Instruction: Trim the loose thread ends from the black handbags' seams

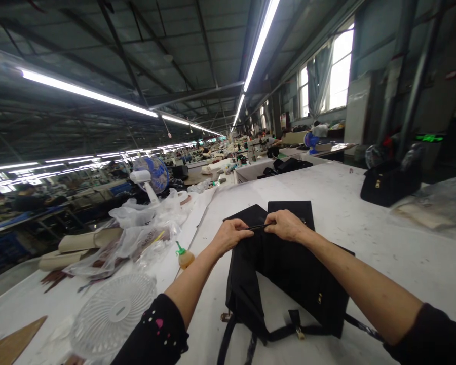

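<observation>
A black handbag [300, 274] with straps and gold-coloured metal fittings lies opened out on the white table in front of me. At its far side, my left hand [233, 234] pinches one end of a thin black strip of the bag. My right hand [285, 224] pinches the same strip [256, 226] a short way to the right, so a short length runs straight between the two hands. Black straps [228, 337] hang toward me on the near side, and a small gold buckle [300, 332] sits on one. What lies under my fingertips is hidden.
The white table [410, 274] stretches right and away. To my left are a white fan [114, 314], a glue bottle with a green top [184, 257], clear plastic bags [137, 218] and a brown board [13, 339]. Another black bag [389, 183] stands at the right. A blue fan [155, 173] stands farther back.
</observation>
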`<state>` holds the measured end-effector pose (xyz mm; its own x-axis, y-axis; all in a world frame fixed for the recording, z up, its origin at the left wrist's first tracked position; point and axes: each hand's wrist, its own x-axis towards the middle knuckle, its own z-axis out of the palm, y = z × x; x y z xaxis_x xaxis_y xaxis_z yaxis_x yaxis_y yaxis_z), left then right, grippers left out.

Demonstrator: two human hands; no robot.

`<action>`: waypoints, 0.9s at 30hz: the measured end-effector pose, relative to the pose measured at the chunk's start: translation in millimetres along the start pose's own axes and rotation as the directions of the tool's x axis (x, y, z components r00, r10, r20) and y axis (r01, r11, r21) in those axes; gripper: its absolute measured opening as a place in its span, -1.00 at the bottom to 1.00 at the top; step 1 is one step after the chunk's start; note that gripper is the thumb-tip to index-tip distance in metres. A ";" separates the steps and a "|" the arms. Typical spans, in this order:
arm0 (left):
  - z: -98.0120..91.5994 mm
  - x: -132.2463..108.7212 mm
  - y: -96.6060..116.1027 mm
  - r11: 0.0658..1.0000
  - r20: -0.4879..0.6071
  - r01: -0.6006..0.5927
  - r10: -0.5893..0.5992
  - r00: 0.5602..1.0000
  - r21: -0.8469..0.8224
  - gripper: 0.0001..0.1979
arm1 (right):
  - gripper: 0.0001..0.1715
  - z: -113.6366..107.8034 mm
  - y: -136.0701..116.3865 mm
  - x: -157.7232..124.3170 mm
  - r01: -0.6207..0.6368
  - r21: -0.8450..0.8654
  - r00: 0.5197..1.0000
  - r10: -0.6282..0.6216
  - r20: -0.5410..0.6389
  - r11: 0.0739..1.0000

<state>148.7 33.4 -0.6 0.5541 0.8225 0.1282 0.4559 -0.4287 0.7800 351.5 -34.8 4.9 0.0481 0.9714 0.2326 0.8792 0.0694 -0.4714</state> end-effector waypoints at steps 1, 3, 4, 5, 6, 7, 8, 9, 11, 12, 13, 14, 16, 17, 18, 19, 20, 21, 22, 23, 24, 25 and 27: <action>0.1 -0.6 1.1 1.000 0.006 -0.003 0.003 1.000 0.002 -0.76 | -0.83 0.1 0.2 0.0 -0.001 0.001 1.000 0.001 -0.001 1.000; 0.3 -1.6 3.5 1.000 0.016 0.001 -0.002 1.000 0.022 -0.78 | -0.83 0.7 0.7 0.2 -0.002 0.006 1.000 0.002 0.000 1.000; 0.5 -2.0 4.8 0.999 0.014 0.005 -0.006 1.000 0.039 -0.78 | -0.82 1.2 1.1 0.5 -0.003 0.008 1.000 0.003 0.000 1.000; 0.9 -2.3 6.1 0.998 0.007 0.004 -0.004 1.000 0.059 -0.79 | -0.82 1.8 1.4 0.7 -0.004 0.009 1.000 0.004 -0.001 1.000; 1.4 -2.6 7.4 0.997 -0.002 -0.002 0.002 1.000 0.081 -0.79 | -0.83 2.5 1.8 1.0 -0.002 0.010 1.000 0.002 -0.003 1.000; 1.9 -2.8 8.6 0.995 -0.017 -0.008 0.010 1.000 0.104 -0.80 | -0.83 3.1 2.1 1.1 -0.001 0.010 1.000 0.001 -0.006 1.000; 2.4 -2.9 9.8 0.992 -0.032 -0.016 0.020 0.999 0.127 -0.81 | -0.83 3.7 2.3 1.2 0.001 0.009 1.000 -0.001 -0.011 1.000; 2.9 -2.8 10.9 0.988 -0.046 -0.024 0.031 0.998 0.150 -0.82 | -0.84 4.2 2.4 1.1 0.003 0.005 1.000 -0.003 -0.015 1.000; 3.7 -2.5 12.3 0.981 -0.066 -0.036 0.050 0.997 0.192 -0.83 | -0.84 4.7 2.2 0.8 0.003 -0.005 1.000 -0.003 -0.021 1.000; 3.9 -2.2 12.6 0.977 -0.072 -0.038 0.054 0.996 0.210 -0.83 | -0.85 4.7 1.9 0.5 0.001 -0.011 1.000 -0.001 -0.023 1.000; 4.0 -2.0 12.7 0.973 -0.077 -0.040 0.058 0.995 0.226 -0.83 | -0.85 4.6 1.6 0.3 -0.002 -0.013 1.000 0.002 -0.024 1.000; 4.1 -1.9 12.5 0.970 -0.081 -0.041 0.062 0.995 0.239 -0.83 | -0.85 4.4 1.3 0.0 -0.002 -0.010 1.000 0.001 -0.022 1.000; 4.1 -1.8 11.7 0.965 -0.094 -0.046 0.072 0.993 0.260 -0.84 | -0.83 3.8 0.5 -0.5 0.009 0.009 1.000 -0.009 -0.013 1.000; 4.2 -1.9 11.1 0.963 -0.102 -0.050 0.080 0.992 0.266 -0.85 | -0.82 3.5 0.1 -0.8 0.020 0.021 1.000 -0.020 -0.008 1.000; 4.4 -2.0 10.5 0.961 -0.109 -0.056 0.089 0.990 0.271 -0.86 | -0.80 3.3 -0.4 -1.0 0.031 0.032 1.000 -0.031 -0.002 0.999; 4.7 -2.0 10.0 0.959 -0.115 -0.063 0.098 0.988 0.275 -0.87 | -0.79 3.2 -0.9 -1.2 0.039 0.038 0.999 -0.039 0.002 0.999; 5.2 -1.9 9.6 0.958 -0.119 -0.070 0.107 0.987 0.278 -0.87 | -0.78 3.3 -1.5 -1.2 0.044 0.037 0.999 -0.045 0.005 0.998; 5.7 -1.7 9.3 0.956 -0.119 -0.079 0.117 0.986 0.282 -0.87 | -0.78 3.6 -2.2 -1.0 0.046 0.028 0.999 -0.047 0.005 0.999; 6.3 -1.4 9.2 0.954 -0.117 -0.087 0.125 0.985 0.288 -0.87 | -0.78 3.9 -2.9 -0.5 0.047 0.012 0.999 -0.047 0.001 0.999; 6.9 -1.1 9.2 0.951 -0.115 -0.091 0.130 0.985 0.296 -0.87 | -0.78 4.3 -3.7 0.1 0.046 -0.010 0.999 -0.046 -0.008 0.999; 7.5 -0.8 9.3 0.947 -0.114 -0.093 0.134 0.984 0.306 -0.87 | -0.79 4.6 -4.7 0.9 0.042 -0.036 0.999 -0.042 -0.015 0.998; 7.9 -0.5 9.4 0.944 -0.114 -0.093 0.135 0.984 0.316 -0.86 | -0.79 4.7 -5.6 1.7 0.034 -0.061 0.999 -0.035 -0.018 0.998; 8.5 -0.3 9.5 0.940 -0.123 -0.089 0.136 0.983 0.330 -0.85 | -0.79 4.5 -7.8 2.6 0.018 -0.099 1.000 -0.019 -0.013 0.995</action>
<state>158.9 26.0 1.6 0.5212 0.7962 0.3072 0.6094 -0.5992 0.5192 342.6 -31.7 5.3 0.0374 0.9670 0.2522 0.9223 0.0637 -0.3811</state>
